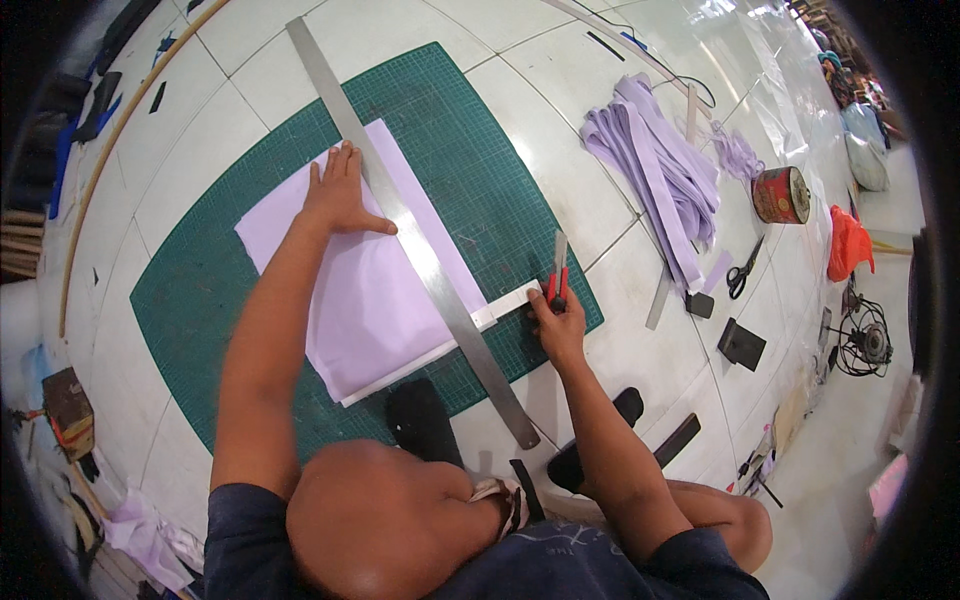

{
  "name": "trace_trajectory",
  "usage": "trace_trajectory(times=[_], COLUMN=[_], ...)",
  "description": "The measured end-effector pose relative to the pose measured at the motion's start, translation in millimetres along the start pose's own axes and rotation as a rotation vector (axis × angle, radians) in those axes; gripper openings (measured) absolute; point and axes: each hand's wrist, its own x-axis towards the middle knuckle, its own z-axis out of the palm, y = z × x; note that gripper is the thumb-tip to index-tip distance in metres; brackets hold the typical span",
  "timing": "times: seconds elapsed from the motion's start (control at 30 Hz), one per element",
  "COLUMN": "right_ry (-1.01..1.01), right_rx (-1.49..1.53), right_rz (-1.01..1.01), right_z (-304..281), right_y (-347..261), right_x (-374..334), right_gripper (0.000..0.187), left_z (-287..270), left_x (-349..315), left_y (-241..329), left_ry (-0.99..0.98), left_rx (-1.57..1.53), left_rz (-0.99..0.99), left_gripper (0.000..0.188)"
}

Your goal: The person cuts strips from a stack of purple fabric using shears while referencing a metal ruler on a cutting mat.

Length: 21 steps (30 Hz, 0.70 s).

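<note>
Folded lilac fabric [375,300] lies on a green cutting mat [300,140]. A long metal ruler [425,265] runs slantwise across it, its ends reaching past the mat. My left hand [342,195] rests flat on the fabric with fingers spread, its fingertips and thumb at the ruler's left edge. At the mat's right side, my right hand [562,325] grips a red utility knife [558,285], its blade end pointing away from me. The same hand's fingers touch a short, pale flat strip [510,302], perhaps a small ruler, which reaches to the fabric's right edge.
Right of the mat lies a bundle of lilac fabric strips [655,165]. Beyond it are a red tin [781,195], black scissors [745,268], an orange-red bag [850,243] and a small fan [862,338]. A long wooden rod [100,170] curves along the left on the tiled floor.
</note>
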Motion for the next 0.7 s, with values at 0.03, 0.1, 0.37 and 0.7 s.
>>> trace_trajectory(times=[0.03, 0.1, 0.37, 0.7], right_ry=[0.002, 0.004, 0.258, -0.239], right_rx=[0.034, 0.081, -0.318, -0.504], right_rz=[-0.021, -0.004, -0.216, -0.232], right_z=[-1, -7, -79, 50], right_y=[4, 4, 24, -67], right_x=[1, 4, 46, 16], right_gripper=[0.037, 0.036, 0.035, 0.036], left_z=[-2, -9, -15, 2], left_x=[1, 1, 9, -7], left_y=[2, 4, 24, 25], left_ry=[0.0, -0.055, -0.073, -0.082], left_rx=[0.004, -0.019, 0.161, 0.133], left_rz=[0.005, -0.016, -0.05, -0.067], left_gripper=[0.155, 0.155, 0.154, 0.14])
